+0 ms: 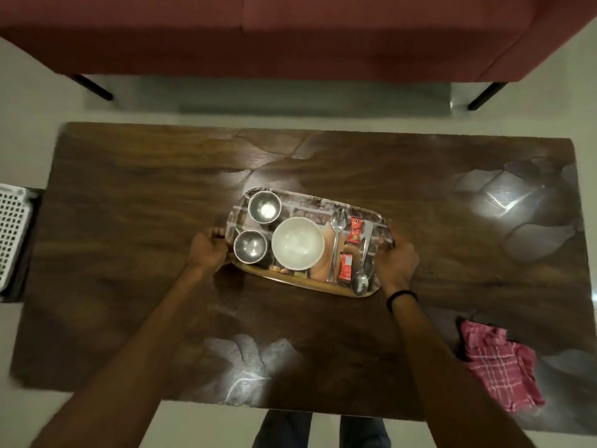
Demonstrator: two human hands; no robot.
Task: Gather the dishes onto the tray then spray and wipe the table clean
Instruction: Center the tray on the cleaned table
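Gripping tray [310, 202] ends, both hands

Both arms reached fwd; left hand [208, 250] & right hand [398, 265] curled shut, fingers clenched, black band on rt wrist.

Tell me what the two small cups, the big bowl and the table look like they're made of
Small cups: likely polished steel, mirror-bright glints. Big bowl: white, glossy, ceramic or melamine, cannot tell. Table: dark wood grain, glossy finish reflecting lights, possibly veneer.
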